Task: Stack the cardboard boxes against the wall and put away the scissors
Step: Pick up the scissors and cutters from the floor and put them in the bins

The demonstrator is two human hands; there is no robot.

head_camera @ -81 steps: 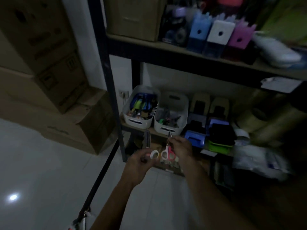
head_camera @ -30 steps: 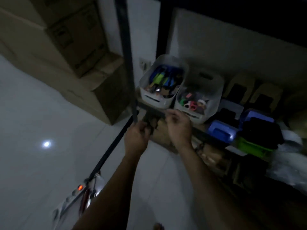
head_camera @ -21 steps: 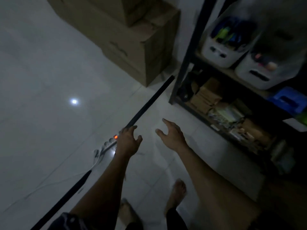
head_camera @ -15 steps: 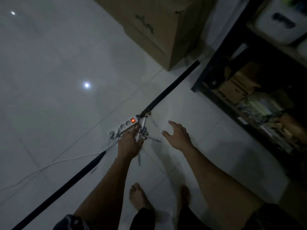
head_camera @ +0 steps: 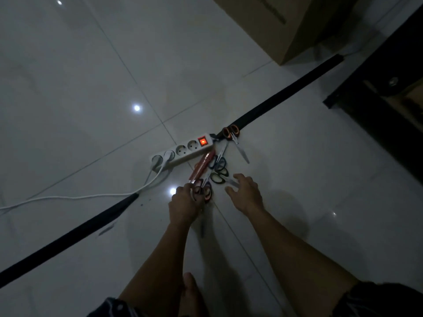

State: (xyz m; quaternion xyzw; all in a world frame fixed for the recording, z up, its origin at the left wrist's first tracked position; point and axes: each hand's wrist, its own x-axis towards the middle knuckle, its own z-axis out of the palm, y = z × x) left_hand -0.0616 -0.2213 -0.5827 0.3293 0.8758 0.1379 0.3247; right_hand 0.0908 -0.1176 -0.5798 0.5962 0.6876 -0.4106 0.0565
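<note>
Several scissors lie in a heap on the white tiled floor. An orange-handled pair (head_camera: 231, 132) is farthest from me, a blue-handled pair (head_camera: 218, 162) and a black-handled pair (head_camera: 219, 177) lie nearer. My left hand (head_camera: 185, 203) curls its fingers round the handles of a red-and-black pair (head_camera: 204, 192). My right hand (head_camera: 245, 193) hovers with fingers spread just right of the black-handled pair, its fingertips at a blade. A cardboard box (head_camera: 270, 21) stands at the top right.
A white power strip (head_camera: 183, 150) with a lit red switch lies just beyond the scissors, with white cables running left. A black cable sleeve (head_camera: 68, 232) crosses the floor diagonally. A dark shelf unit (head_camera: 380, 97) stands at the right. My bare feet are below.
My view has swung from the shelf bins down to the floor. Both hands have dropped to the heap of scissors, and my left hand has closed round one pair.
</note>
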